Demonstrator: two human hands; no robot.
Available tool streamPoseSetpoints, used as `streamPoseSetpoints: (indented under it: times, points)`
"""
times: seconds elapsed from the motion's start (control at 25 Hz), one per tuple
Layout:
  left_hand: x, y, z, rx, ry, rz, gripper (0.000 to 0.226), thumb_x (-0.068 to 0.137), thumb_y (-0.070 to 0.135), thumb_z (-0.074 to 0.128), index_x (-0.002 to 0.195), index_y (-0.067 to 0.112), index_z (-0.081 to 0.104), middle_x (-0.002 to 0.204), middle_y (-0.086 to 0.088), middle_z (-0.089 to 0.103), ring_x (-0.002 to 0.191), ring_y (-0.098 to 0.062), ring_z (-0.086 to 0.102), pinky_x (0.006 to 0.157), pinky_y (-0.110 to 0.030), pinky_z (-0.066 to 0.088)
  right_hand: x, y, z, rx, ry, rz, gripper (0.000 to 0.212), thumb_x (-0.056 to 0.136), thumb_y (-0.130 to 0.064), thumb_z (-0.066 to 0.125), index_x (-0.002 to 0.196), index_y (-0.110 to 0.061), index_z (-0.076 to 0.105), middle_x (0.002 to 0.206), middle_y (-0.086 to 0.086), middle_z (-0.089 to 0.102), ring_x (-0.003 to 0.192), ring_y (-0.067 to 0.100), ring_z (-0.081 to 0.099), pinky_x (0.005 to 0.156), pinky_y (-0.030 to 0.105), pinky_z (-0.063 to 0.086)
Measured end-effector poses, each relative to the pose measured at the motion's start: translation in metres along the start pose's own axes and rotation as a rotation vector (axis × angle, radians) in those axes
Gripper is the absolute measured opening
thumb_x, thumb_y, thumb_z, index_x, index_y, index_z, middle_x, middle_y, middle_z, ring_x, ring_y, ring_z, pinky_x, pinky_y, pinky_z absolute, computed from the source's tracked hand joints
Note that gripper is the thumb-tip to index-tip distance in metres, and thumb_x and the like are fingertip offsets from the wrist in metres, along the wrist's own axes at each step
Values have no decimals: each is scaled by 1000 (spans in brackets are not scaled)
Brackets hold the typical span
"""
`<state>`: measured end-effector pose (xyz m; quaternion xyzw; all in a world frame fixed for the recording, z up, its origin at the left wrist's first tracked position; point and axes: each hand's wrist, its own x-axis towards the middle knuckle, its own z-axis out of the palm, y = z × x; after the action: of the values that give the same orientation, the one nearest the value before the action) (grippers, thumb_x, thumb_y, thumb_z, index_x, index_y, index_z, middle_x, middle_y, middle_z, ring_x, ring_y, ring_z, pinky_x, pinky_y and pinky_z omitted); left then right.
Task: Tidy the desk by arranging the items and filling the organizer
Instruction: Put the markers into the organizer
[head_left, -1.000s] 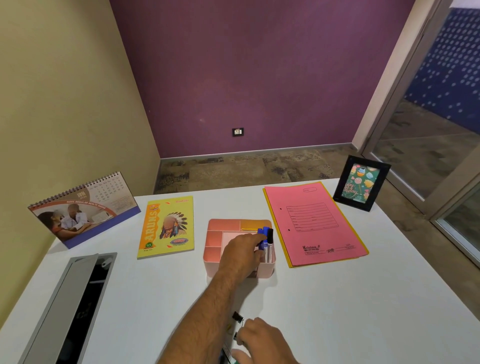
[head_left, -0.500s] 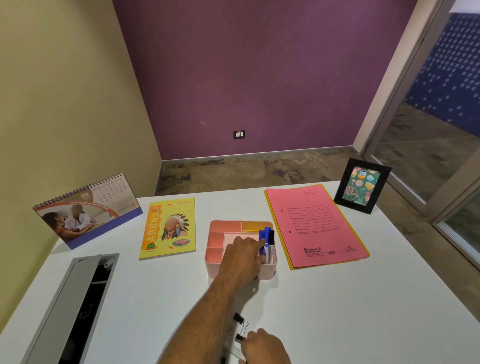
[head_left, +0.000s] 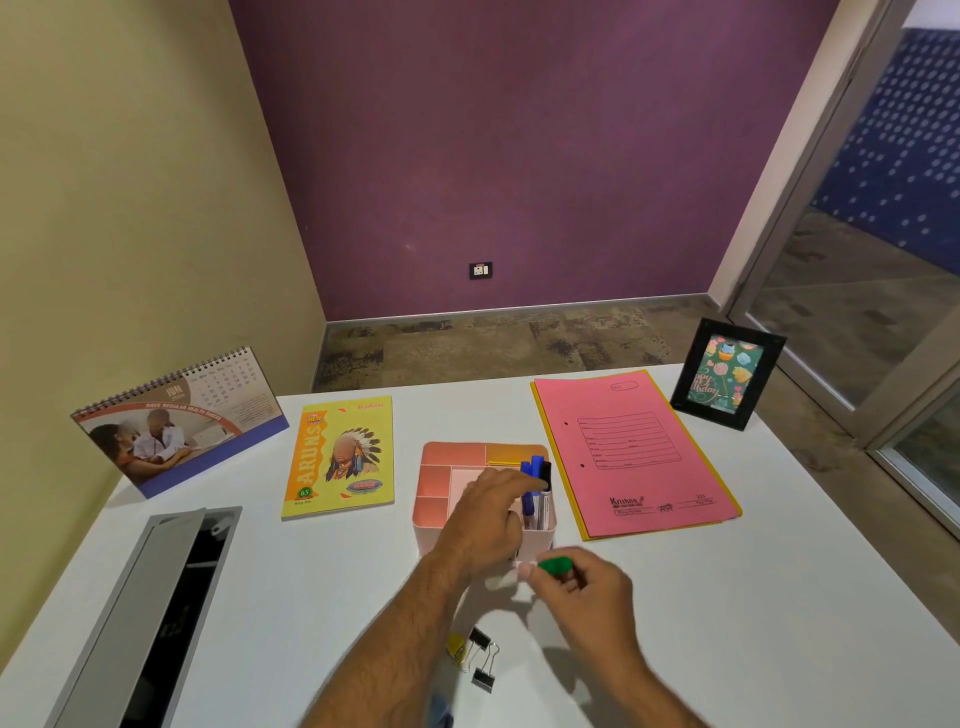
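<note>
Pinched a small green-topped item (head_left: 555, 565) between thumb and curled fingers of the right hand (head_left: 587, 597), just before the near wall of the pink organizer (head_left: 451, 460); could not tell whether marker, glue stick or something else, with the pale body mostly hidden by the fingers. Reached with the left hand (head_left: 488, 519) over the organizer, fingers loosely bent, index fingertip against the upright pens (head_left: 535, 483) in the right-hand compartment; gripped nothing that could be seen. Judged the green-topped item light, rigid and smooth, likely to slip if taken by the cap alone, so best held round the body and lowered end-first beside the pens. Left a few binder clips (head_left: 483, 660) lying on the desk (head_left: 779, 597) near the forearms: light, springy, easiest lifted by the wire handles.
</note>
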<state>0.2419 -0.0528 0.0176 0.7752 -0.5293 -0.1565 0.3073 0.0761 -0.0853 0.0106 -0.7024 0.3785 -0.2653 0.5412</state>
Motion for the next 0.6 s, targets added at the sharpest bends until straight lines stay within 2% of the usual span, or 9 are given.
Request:
streamPoseSetpoints:
  times: [0.12,0.2,0.28,0.4,0.48,0.56,0.6]
  points:
    - [1,11,-6,-222,48,19,58,72,-14,47,115,17,69,108,1,68,91,-10,60,78,-14,46,23,-8,-12,-34,97,-123,34,63,-48,85,64,-18,69,55,2,61,50,5,46,48,21,42]
    - [1,11,-10,-307,50,22,58,68,-14,50,114,16,70,102,2,71,85,-10,63,72,-14,49,31,-11,-19,-15,138,-140,51,58,-61,81,64,-12,67,55,8,57,50,6,42,48,21,40]
    - [-2,10,-12,-297,-4,85,54,70,-2,55,117,21,69,103,4,71,87,-10,64,75,-20,54,39,-15,-23,3,165,-137,53,59,-57,84,63,-8,64,52,7,52,50,6,38,48,21,37]
    - [-6,12,-9,-260,-21,171,50,75,19,64,123,31,65,101,5,73,83,-8,66,77,-24,56,47,-19,-22,37,168,-102,33,62,-34,87,60,-12,63,48,-6,51,48,5,40,47,17,38]
    - [-5,17,-5,-246,28,188,47,75,29,64,122,28,66,98,2,74,77,-8,66,75,-29,57,51,-19,-19,52,158,-96,26,65,-24,89,62,-13,65,51,2,57,49,6,45,48,19,42]
    - [-3,19,-3,-219,56,194,45,77,31,61,121,24,67,98,1,74,77,-8,66,75,-31,58,54,-16,-16,44,163,-83,24,66,-24,89,65,-13,68,58,11,61,52,8,48,51,23,44]
    - [-3,19,-4,-200,61,201,42,78,30,61,119,22,67,98,1,74,78,-8,65,76,-32,58,55,-15,-16,48,158,-81,24,65,-28,88,67,-14,68,58,10,60,52,8,48,51,23,44]
